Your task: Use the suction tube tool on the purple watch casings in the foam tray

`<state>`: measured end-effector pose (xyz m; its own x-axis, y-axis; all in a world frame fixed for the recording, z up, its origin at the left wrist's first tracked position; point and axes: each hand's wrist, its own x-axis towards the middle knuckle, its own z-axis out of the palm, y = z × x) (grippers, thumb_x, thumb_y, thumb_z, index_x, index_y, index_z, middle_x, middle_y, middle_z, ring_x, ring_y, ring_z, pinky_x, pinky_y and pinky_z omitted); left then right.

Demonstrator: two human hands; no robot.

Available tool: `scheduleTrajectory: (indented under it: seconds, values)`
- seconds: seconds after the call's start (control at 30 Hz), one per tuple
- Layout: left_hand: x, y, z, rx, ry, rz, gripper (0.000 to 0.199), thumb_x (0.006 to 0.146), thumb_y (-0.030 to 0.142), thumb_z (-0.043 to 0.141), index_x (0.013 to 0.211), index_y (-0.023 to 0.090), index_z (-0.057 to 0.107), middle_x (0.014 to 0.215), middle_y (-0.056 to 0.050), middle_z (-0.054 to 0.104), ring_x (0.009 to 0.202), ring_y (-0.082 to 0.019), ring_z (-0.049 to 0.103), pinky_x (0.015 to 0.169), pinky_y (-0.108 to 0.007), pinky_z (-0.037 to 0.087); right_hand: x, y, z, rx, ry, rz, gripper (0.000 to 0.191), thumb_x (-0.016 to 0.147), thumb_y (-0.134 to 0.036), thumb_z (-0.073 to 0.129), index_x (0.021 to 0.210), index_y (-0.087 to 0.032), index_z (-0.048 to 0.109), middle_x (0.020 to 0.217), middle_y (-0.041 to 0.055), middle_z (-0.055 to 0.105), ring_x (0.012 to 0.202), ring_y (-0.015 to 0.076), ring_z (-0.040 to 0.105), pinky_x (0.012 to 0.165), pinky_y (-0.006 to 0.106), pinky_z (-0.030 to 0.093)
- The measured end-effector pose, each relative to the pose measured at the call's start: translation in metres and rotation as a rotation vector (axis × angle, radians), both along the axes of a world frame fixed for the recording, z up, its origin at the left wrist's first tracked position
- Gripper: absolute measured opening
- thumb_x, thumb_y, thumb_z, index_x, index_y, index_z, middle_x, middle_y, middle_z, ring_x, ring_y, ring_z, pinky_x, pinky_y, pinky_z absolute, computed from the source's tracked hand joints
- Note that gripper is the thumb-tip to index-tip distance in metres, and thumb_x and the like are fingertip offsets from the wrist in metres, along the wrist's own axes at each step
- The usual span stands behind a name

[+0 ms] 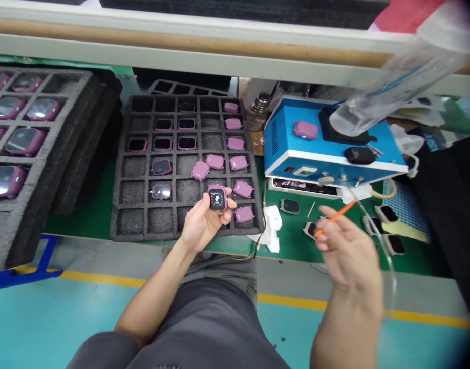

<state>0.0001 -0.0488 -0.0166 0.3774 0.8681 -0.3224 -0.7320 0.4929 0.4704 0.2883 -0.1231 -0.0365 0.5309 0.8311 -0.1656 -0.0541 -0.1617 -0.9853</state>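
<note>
Held in the fingers of my left hand (204, 223) is a purple watch (218, 199), its lit face turned up, over the lower part of a black foam tray (133, 223). Purple watches sit in many compartments of that tray, some screen up, others back up along the right column. Two more, a tilted one (200, 170) and its neighbour (215, 162), lie close together. My right hand (346, 243) pinches a thin orange stick (338, 216) above the green table (292, 251), near a light-framed watch (309, 229) partly hidden by the hand.
A blue machine (289, 138) stands behind my right hand, with a purple watch (305, 130) and a black piece (359, 155) on top. A clear tube (386, 251) hangs at the right. Stacked foam trays (71, 102) rise at the left. White paper (272, 228) lies mid-table.
</note>
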Motion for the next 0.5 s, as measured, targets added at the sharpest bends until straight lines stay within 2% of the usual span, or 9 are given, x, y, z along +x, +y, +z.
scheduleTrajectory:
  seconds: [0.03,0.1,0.17,0.23,0.33,0.5]
  values:
    - [0.000,0.000,0.000,-0.001,0.003,-0.009,0.047,0.112,0.034,0.038,0.111,0.007,0.076,0.087,-0.013,0.077,0.062,-0.013,0.065,0.061,-0.024,0.050,-0.025,0.002,0.001,0.011,0.184,0.044,0.046,0.062,-0.046,0.097,0.098,-0.023,0.078,0.075,0.0031,0.069,0.051,0.0110,0.058,0.041,0.023,0.048]
    - [0.000,0.000,-0.001,0.004,0.013,-0.022,0.044,0.111,0.034,0.041,0.109,0.007,0.076,0.086,-0.013,0.077,0.062,-0.013,0.065,0.062,-0.024,0.051,-0.073,0.012,0.003,0.075,0.406,0.130,0.041,0.062,-0.049,0.099,0.086,-0.024,0.076,0.074,0.0005,0.072,0.060,0.0137,0.069,0.050,0.024,0.059]
    - [0.000,-0.001,-0.002,0.018,0.024,-0.027,0.043,0.111,0.034,0.043,0.109,0.008,0.077,0.086,-0.012,0.077,0.063,-0.013,0.065,0.063,-0.024,0.051,-0.111,0.028,0.005,0.205,0.479,0.147,0.035,0.070,-0.047,0.096,0.086,-0.025,0.074,0.081,-0.0001,0.077,0.078,0.0166,0.078,0.068,0.027,0.067]
    - [0.000,-0.001,-0.003,0.034,0.032,-0.028,0.041,0.110,0.034,0.045,0.109,0.009,0.077,0.086,-0.012,0.077,0.064,-0.013,0.065,0.063,-0.024,0.052,-0.137,0.042,0.007,0.345,0.475,0.152,0.029,0.078,-0.044,0.093,0.089,-0.025,0.073,0.087,-0.0007,0.080,0.093,0.0188,0.081,0.085,0.032,0.068]
    - [0.000,-0.002,-0.005,0.057,0.033,-0.028,0.039,0.109,0.035,0.050,0.108,0.008,0.078,0.086,-0.012,0.077,0.064,-0.014,0.065,0.063,-0.024,0.052,-0.155,0.056,0.010,0.457,0.437,0.168,0.022,0.088,-0.041,0.086,0.092,-0.025,0.071,0.093,-0.0011,0.081,0.104,0.0213,0.081,0.099,0.039,0.066]
    - [0.001,-0.001,-0.009,0.091,0.025,-0.027,0.036,0.107,0.035,0.055,0.105,0.009,0.079,0.084,-0.012,0.077,0.065,-0.015,0.067,0.063,-0.025,0.052,-0.160,0.059,0.008,0.466,0.404,0.200,0.015,0.093,-0.037,0.080,0.095,-0.026,0.071,0.097,-0.0006,0.082,0.105,0.0222,0.082,0.099,0.041,0.066]
